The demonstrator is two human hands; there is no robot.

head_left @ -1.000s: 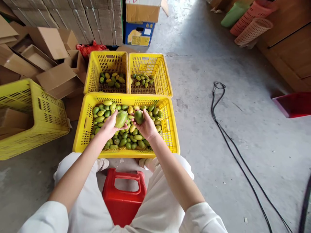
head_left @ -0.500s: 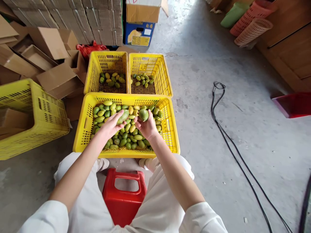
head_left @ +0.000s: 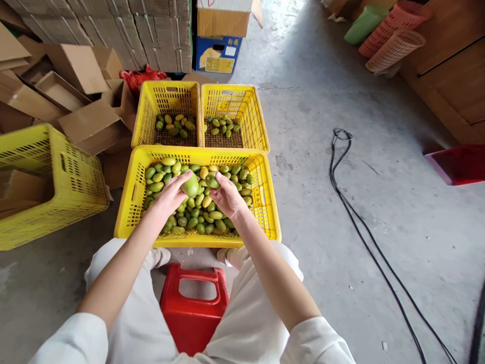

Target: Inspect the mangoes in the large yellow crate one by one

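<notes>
Two bare forearms (head_left: 125, 263) are stretched forward and angled inward from white sleeves (head_left: 314, 341), so that both hands are brought near each other but kept apart. The left hand (head_left: 168, 197) is turned palm inward, and one large green mango (head_left: 190, 186) is gripped in it, with the thumb side laid along the upper part of the fruit; the rest of its fingers are partly hidden. By the right hand (head_left: 229, 199) a smaller-looking dark green mango (head_left: 212, 181) is pinched, its thumb pressed on the near side and its other fingers curled below. A small gap is left between the two held fruits.

Directly beneath the fingers, a wide yellow plastic crate (head_left: 197, 243) is filled across its floor with many loose mangoes (head_left: 199, 212), mostly green, a few yellowish. Just beyond the fingertips, two smaller yellow crates are set side by side against its far edge. In the one ahead of the left fingers (head_left: 137, 132), a small cluster of green and yellow mangoes (head_left: 176, 126) is held; in the one ahead of the right fingers (head_left: 261, 126), a similar cluster of green ones (head_left: 223, 124) is gathered. Well to the left of the left fingers, cardboard (head_left: 25, 189) is contained in a tilted yellow-green crate (head_left: 22, 222).
</notes>
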